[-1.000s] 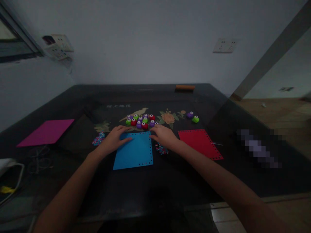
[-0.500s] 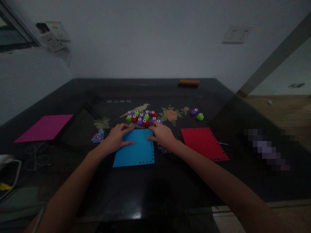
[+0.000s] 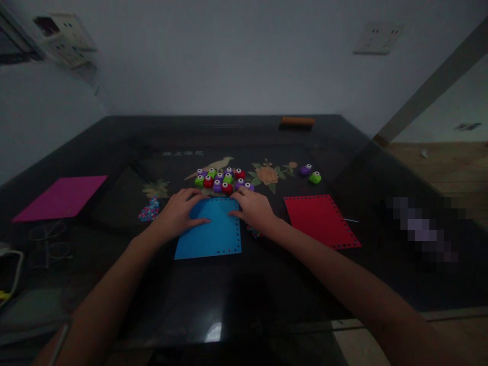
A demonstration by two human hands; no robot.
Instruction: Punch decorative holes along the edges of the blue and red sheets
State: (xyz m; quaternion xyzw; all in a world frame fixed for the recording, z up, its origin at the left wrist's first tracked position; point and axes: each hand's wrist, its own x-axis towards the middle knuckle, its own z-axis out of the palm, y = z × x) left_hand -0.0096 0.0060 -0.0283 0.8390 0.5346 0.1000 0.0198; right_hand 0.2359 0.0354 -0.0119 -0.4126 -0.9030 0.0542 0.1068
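A blue sheet [image 3: 213,231] with a row of small holes along its edges lies flat on the dark table. My left hand [image 3: 177,213] rests over its upper left side, thumb spread away from the fingers. Across from it, my right hand [image 3: 256,209] touches the upper right corner, thumb and fingers apart. Just beyond the sheet sits a cluster of red, green and purple eyeball-shaped toy pieces [image 3: 218,182]; my right fingertips are close to the nearest ones. Small multicoloured beads [image 3: 150,210] lie beside my left hand, and more beads [image 3: 253,232] are partly hidden under my right wrist.
To the right lies a red sheet [image 3: 318,221] with holes along its edges, a thin light stick [image 3: 351,220] beside it. Two eyeball pieces [image 3: 310,174] stand behind. A magenta sheet [image 3: 63,198] and glasses [image 3: 49,243] are at left, a brown cylinder [image 3: 297,121] at the back.
The camera view has shifted slightly. Both hands keep nearly the same place on the blue sheet, and the objects around have not visibly moved on the table.
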